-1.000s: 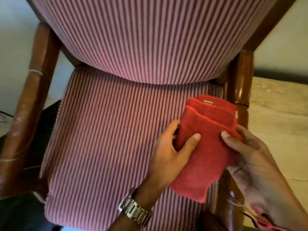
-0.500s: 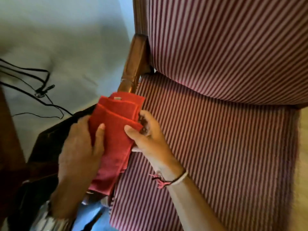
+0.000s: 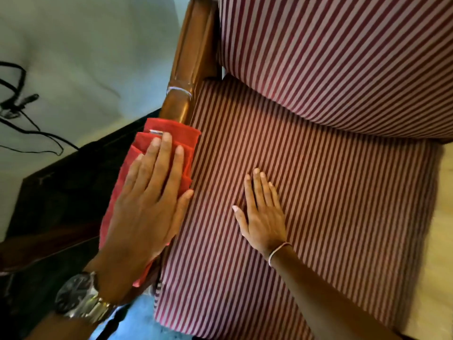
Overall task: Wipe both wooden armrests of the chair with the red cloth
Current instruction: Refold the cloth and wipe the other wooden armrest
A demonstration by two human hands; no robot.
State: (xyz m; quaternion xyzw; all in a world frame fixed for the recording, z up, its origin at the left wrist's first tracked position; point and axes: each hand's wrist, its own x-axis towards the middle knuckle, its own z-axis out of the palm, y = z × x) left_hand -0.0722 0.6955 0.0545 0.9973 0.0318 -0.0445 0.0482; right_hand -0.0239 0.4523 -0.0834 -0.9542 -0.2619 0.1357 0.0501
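A: Since the frame half a second back, the right hand (image 3: 263, 212) has let go of the red cloth (image 3: 157, 168) and dropped onto the striped seat cushion (image 3: 318, 204). Left hand (image 3: 147, 204) has gone from pinching the cloth to lying flat on top of it.

B: Noted. Where does the cloth sit relative to the wooden armrest (image 3: 186, 77)?

A: Draped over it, folded in layers, covering the near part of the armrest. Bare polished wood shows beyond the cloth's far edge, running up beside the striped backrest (image 3: 343, 57). A pale band circles the wood just past the cloth.

B: Left hand state?

A: Open, palm down, fingers spread and pressing the cloth against the armrest; thumb lies along the cloth's seat-side edge. Not a closed grasp. Metal wristwatch (image 3: 78, 298) on that wrist.

B: Right hand?

A: Open and empty, palm flat on the cushion, fingers together, well apart from the armrest on its seat side. Thin bracelet (image 3: 278, 252) at the wrist.

B: Anything on the armrest's other side?

A: Dark furniture (image 3: 61, 192) just beside it, low down. Farther out, black cables (image 3: 22, 111) lie on the pale floor (image 3: 85, 57). Second armrest is out of frame.
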